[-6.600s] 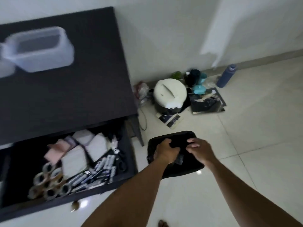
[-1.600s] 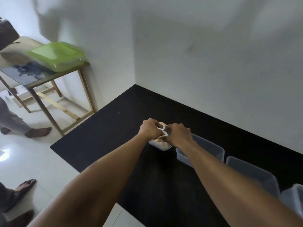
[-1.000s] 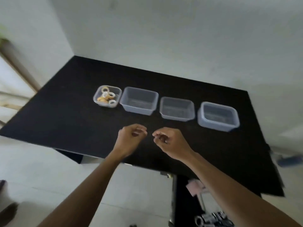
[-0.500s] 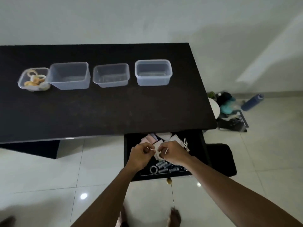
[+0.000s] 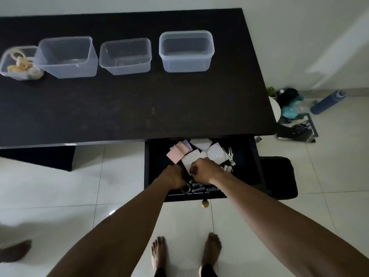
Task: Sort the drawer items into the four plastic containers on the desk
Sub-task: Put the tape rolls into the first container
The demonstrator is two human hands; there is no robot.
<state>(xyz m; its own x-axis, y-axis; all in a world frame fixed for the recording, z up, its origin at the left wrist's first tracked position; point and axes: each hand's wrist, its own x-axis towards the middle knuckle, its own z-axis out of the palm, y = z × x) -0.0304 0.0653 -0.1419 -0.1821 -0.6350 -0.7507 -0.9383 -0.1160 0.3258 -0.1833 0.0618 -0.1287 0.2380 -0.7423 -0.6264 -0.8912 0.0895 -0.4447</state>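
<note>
- We have both hands in the open drawer [image 5: 155, 168]: left hand [image 5: 173, 178] and right hand [image 5: 205, 168] are curled, and we cannot tell what either grips.
- Done: tape rolls [image 5: 20, 63] sit in the leftmost container [image 5: 6, 62] on the tabletop [image 5: 129, 104].
- Remaining: three containers [image 5: 186, 50] appear empty; paper pads [image 5: 196, 154], markers [image 5: 201, 189] and one tape ring [image 5: 185, 189] remain in the drawer.

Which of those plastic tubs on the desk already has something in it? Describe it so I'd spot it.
On the black desk, four clear containers stand in a row along the far side. Take the leftmost container, the smallest. Unlike its three empty neighbours, it holds tape rolls.
</note>
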